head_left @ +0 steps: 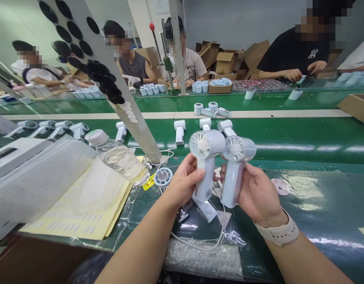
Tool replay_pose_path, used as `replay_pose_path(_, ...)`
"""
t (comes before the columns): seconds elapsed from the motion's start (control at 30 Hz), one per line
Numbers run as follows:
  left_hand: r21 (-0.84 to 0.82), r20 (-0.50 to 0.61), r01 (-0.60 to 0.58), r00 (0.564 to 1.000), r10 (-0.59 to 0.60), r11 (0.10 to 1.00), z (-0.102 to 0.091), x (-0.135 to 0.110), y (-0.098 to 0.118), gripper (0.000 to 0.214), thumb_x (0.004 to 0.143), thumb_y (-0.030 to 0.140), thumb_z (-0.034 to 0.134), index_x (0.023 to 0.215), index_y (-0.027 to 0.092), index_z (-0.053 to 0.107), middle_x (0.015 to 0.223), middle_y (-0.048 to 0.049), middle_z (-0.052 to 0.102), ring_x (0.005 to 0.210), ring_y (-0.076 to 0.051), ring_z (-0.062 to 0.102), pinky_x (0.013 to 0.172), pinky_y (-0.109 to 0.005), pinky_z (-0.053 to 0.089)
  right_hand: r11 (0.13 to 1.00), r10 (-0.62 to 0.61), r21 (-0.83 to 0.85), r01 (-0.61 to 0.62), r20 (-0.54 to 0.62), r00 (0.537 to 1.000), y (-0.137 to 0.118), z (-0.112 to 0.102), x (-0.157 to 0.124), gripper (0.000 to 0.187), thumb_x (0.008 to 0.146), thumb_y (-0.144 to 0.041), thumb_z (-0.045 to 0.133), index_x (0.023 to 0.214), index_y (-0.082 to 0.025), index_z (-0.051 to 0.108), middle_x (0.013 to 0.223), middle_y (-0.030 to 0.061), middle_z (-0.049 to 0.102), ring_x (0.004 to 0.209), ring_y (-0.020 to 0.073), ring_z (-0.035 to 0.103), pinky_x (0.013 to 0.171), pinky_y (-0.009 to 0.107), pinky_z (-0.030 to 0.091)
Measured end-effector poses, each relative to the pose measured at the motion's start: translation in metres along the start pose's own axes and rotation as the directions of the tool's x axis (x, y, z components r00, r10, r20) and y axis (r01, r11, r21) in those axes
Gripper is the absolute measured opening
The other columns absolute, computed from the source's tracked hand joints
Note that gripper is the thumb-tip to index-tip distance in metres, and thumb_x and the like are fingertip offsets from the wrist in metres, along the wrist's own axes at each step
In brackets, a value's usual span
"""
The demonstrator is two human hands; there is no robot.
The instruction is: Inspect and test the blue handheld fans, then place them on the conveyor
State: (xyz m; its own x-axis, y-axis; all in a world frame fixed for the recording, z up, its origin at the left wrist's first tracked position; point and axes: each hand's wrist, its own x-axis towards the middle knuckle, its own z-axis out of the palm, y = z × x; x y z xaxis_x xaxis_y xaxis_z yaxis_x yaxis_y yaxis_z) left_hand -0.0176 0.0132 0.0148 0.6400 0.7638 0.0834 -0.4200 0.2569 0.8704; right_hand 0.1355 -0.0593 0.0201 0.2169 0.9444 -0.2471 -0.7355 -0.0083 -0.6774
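Observation:
Two pale blue handheld fans are held up side by side over the bench in the head view. My left hand [189, 179] is closed round the handle of the left fan [205, 177], thumb across its front. My right hand [257, 193] grips the handle of the right fan [231, 181] from its outer side. The two round fan heads touch or nearly touch. Below them a pale fan handle [208, 210] and a white cable [211, 247] lie on the bench. Near my left forearm is a round fan part [163, 177] with a grille.
A water bottle [118, 159] leans over yellow label sheets [111, 215] at the left. A slanted metal post [140, 130] with black discs rises there. More fans [179, 132] lie along the green conveyor [288, 134]. Several people work on the far side. Bubble wrap [204, 260] lies at the front edge.

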Motion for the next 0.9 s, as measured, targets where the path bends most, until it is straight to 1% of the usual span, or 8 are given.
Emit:
replay_pose_path(0.17, 0.028, -0.007, 0.117, 0.993, -0.117, 0.993, -0.002, -0.001, -0.001, 0.061, 0.055, 0.047, 0.092, 0.097, 0.016, 0.060, 0.078, 0.0002, 0.061, 0.067, -0.013, 0.061, 0.064, -0.026, 0.050, 1.000, 0.023, -0.006, -0.022, 0.096, 0.995, -0.001, -0.001, -0.001, 0.028, 0.083, -0.040, 0.056, 0.068, -0.019, 0.067, 0.066, 0.0031, 0.064, 0.058, 0.0138, 0.057, 0.058, 0.026, 0.053)
replay_pose_path(0.27, 0.056, 0.010, 0.125, 0.992, -0.126, 0.991, -0.004, -0.001, -0.007, 0.063, 0.064, 0.068, 0.078, 0.094, 0.017, 0.059, 0.076, -0.0014, 0.063, 0.063, -0.013, 0.059, 0.058, -0.025, 0.049, 0.999, 0.029, -0.033, -0.024, 0.159, 0.987, 0.000, -0.002, -0.002, 0.031, 0.082, -0.044, 0.056, 0.067, -0.018, 0.066, 0.066, 0.0040, 0.063, 0.056, 0.0143, 0.055, 0.056, 0.027, 0.052)
replay_pose_path(0.33, 0.044, 0.015, 0.126, 0.992, -0.127, 0.991, -0.003, -0.001, -0.009, 0.059, 0.073, 0.072, 0.066, 0.094, 0.017, 0.057, 0.078, -0.0031, 0.066, 0.064, -0.014, 0.062, 0.060, -0.028, 0.052, 1.000, 0.016, -0.019, -0.013, 0.172, 0.985, 0.000, -0.003, -0.002, 0.031, 0.083, -0.046, 0.055, 0.072, -0.019, 0.066, 0.067, 0.0042, 0.063, 0.057, 0.0156, 0.056, 0.055, 0.028, 0.051)
replay_pose_path(0.43, 0.012, 0.057, 0.124, 0.991, -0.124, 0.992, 0.000, -0.002, -0.007, 0.046, 0.085, 0.061, 0.063, 0.100, 0.018, 0.058, 0.087, -0.0058, 0.070, 0.075, -0.019, 0.069, 0.070, -0.035, 0.058, 1.000, -0.025, 0.010, 0.023, 0.174, 0.984, -0.001, -0.005, -0.002, 0.025, 0.082, -0.045, 0.059, 0.079, -0.022, 0.066, 0.068, 0.0031, 0.063, 0.058, 0.0166, 0.057, 0.054, 0.029, 0.051)
replay_pose_path(0.53, -0.019, 0.106, 0.126, 0.987, -0.123, 0.992, 0.002, -0.004, 0.000, 0.035, 0.087, 0.042, 0.069, 0.112, 0.020, 0.059, 0.104, -0.0084, 0.071, 0.094, -0.023, 0.071, 0.084, -0.037, 0.057, 0.996, -0.083, -0.004, 0.085, 0.145, 0.986, -0.005, -0.009, -0.002, 0.018, 0.078, -0.041, 0.068, 0.085, -0.024, 0.068, 0.073, 0.0019, 0.067, 0.059, 0.0174, 0.062, 0.057, 0.032, 0.055)
replay_pose_path(0.63, -0.036, 0.098, 0.143, 0.985, -0.139, 0.989, 0.002, -0.006, 0.005, 0.047, 0.082, 0.027, 0.076, 0.124, 0.022, 0.056, 0.120, -0.0096, 0.068, 0.107, -0.026, 0.069, 0.091, -0.038, 0.055, 0.987, -0.153, -0.023, 0.156, 0.111, 0.982, -0.010, -0.012, -0.001, 0.021, 0.080, -0.040, 0.068, 0.096, -0.026, 0.070, 0.084, 0.0035, 0.073, 0.073, 0.0230, 0.070, 0.067, 0.039, 0.061)
replay_pose_path(0.77, -0.016, 0.099, 0.157, 0.983, -0.155, 0.988, 0.000, -0.006, 0.006, 0.057, 0.075, 0.033, 0.082, 0.124, 0.022, 0.054, 0.116, -0.0107, 0.070, 0.104, -0.029, 0.070, 0.083, -0.040, 0.058, 0.976, -0.217, -0.016, 0.218, 0.067, 0.974, -0.012, -0.012, 0.002, 0.025, 0.086, -0.034, 0.062, 0.110, -0.032, 0.068, 0.093, 0.0024, 0.077, 0.088, 0.0257, 0.073, 0.073, 0.042, 0.062)
replay_pose_path(0.9, 0.031, 0.094, 0.144, 0.985, -0.147, 0.989, -0.003, -0.005, 0.003, 0.059, 0.071, 0.041, 0.084, 0.118, 0.021, 0.054, 0.106, -0.0094, 0.072, 0.094, -0.025, 0.072, 0.075, -0.034, 0.057, 0.972, -0.226, -0.046, 0.229, 0.061, 0.972, -0.008, -0.010, 0.003, 0.026, 0.089, -0.033, 0.059, 0.115, -0.032, 0.066, 0.092, 0.0008, 0.077, 0.088, 0.0246, 0.074, 0.071, 0.040, 0.062)
